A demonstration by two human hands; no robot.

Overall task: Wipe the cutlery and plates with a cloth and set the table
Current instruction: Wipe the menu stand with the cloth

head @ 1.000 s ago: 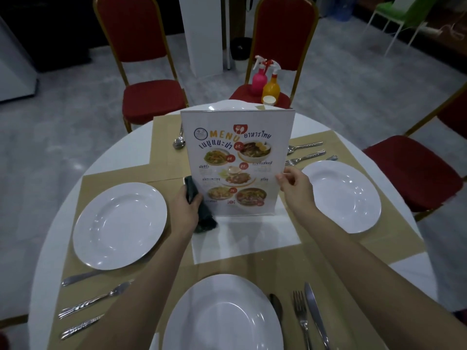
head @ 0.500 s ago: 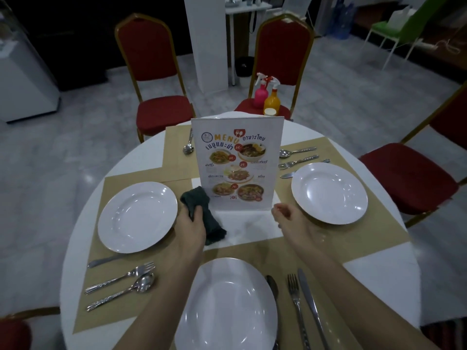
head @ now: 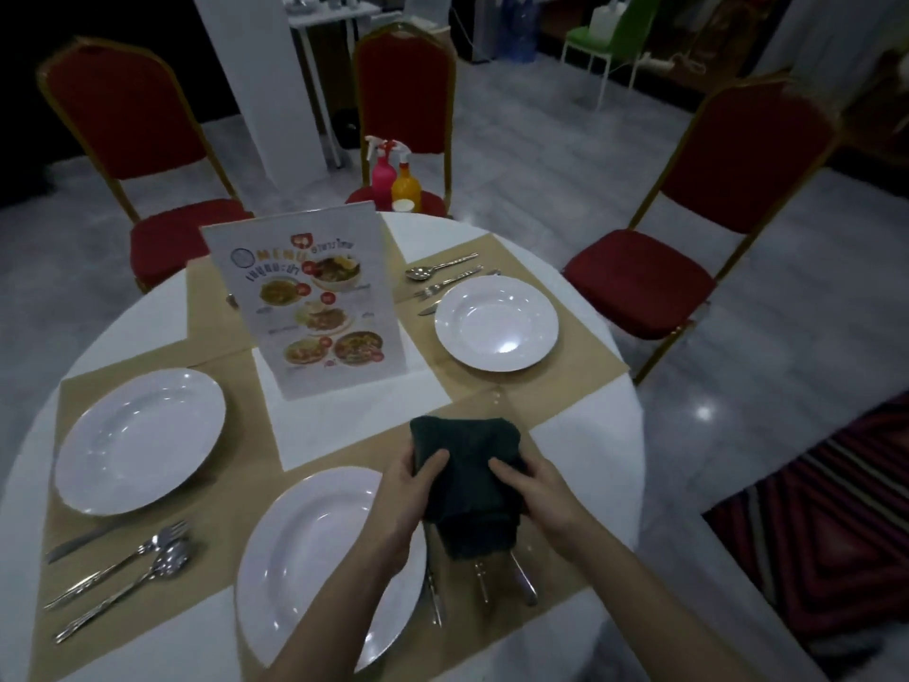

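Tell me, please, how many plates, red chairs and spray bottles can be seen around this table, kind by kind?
Plates: 3
Red chairs: 3
Spray bottles: 2
Total: 8

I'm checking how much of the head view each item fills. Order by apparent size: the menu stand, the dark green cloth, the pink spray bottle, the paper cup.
Largest to smallest:
1. Menu stand
2. Dark green cloth, held by both hands
3. Pink spray bottle
4. Paper cup

The bottle and cup stand farthest away, so they look smaller than they are.
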